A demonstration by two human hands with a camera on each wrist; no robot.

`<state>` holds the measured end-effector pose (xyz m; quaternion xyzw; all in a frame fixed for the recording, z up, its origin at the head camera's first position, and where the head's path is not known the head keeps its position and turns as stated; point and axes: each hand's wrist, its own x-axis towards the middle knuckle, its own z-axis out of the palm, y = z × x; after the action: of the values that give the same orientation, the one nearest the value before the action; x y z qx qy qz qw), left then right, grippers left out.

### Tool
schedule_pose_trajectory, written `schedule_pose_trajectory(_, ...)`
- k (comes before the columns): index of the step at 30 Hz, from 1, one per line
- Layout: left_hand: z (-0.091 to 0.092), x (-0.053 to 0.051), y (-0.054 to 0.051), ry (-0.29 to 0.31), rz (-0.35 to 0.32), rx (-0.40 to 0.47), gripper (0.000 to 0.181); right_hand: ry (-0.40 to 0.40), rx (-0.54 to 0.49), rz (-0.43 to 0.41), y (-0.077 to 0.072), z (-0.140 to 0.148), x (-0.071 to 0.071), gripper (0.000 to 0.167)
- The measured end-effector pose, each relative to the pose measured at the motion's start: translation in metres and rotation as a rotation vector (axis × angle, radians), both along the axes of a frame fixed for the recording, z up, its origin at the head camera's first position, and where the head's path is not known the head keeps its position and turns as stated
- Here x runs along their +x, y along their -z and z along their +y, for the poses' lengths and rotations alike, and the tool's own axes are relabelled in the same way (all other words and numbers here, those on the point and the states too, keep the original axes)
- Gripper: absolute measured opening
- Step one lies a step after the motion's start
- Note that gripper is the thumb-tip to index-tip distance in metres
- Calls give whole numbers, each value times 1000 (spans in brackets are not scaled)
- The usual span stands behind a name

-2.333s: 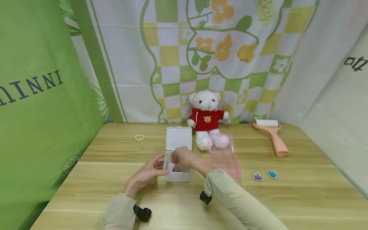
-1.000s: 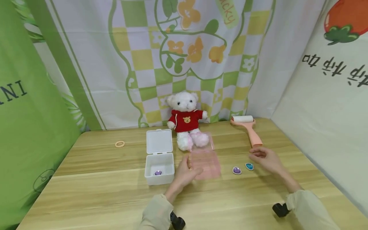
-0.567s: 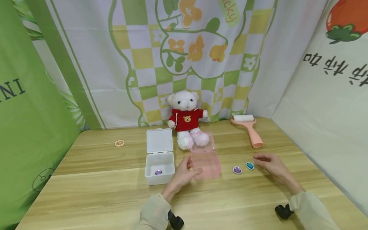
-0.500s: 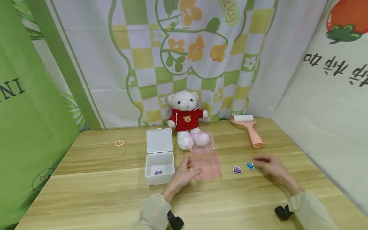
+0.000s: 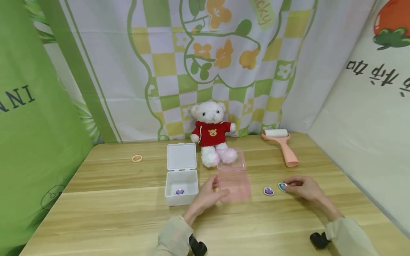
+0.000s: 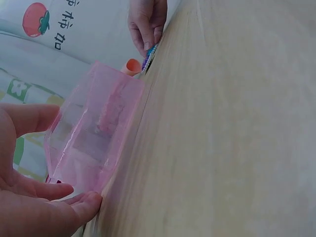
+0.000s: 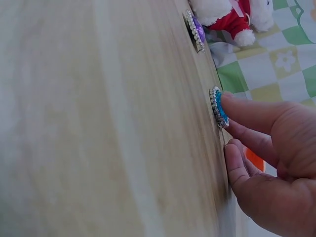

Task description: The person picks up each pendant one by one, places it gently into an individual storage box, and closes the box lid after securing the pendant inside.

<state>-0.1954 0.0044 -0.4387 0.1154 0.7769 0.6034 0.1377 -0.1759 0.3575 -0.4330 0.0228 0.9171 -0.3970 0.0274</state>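
In the head view my left hand [image 5: 208, 195] is beside an open, see-through pink plastic box [image 5: 235, 188], its fingers and thumb spread along the left side. The left wrist view shows the fingertips touching the wall of that box. My right hand [image 5: 305, 190] has thumb and fingers at a blue teardrop gem [image 5: 282, 187] rimmed with small clear stones, pinching it at the table top. In the right wrist view the thumb covers part of the gem [image 7: 218, 106]. A purple gem [image 5: 268, 191] lies just left of it.
An open white box [image 5: 182, 201] with a purple gem [image 5: 180, 191] inside stands left of my left hand. Behind are a white teddy bear [image 5: 211, 133] in a red hoodie, a peach lint roller [image 5: 285, 147] and a small beige ring [image 5: 137, 158] on the wooden table.
My right hand left the white box, reached across to the right, and now has its fingers on the blue gem. My left hand moved from the white box to the pink one.
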Motion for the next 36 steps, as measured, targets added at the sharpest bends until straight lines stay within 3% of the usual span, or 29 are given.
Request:
schedule_pose_trajectory(5, 0, 1, 1, 1, -12, -3, 81, -14, 36, 8, 0, 0, 0, 42)
schedule_pose_trajectory(14, 0, 1, -1, 1, -14, 12, 81, 4, -82, 29, 2, 0, -2, 37)
schedule_pose_trajectory(19, 1, 1, 0, -8, -10, 7, 81, -16, -91, 46, 1, -1, -3, 34)
schedule_pose_trajectory(30, 1, 0, -1, -5, -4, -13, 80, -48, -145, 20, -17, -10, -8, 40)
schedule_pose_trajectory(36, 0, 2, -1, -5, -6, 0, 80, -102, -298, 10, -29, -22, -17, 45)
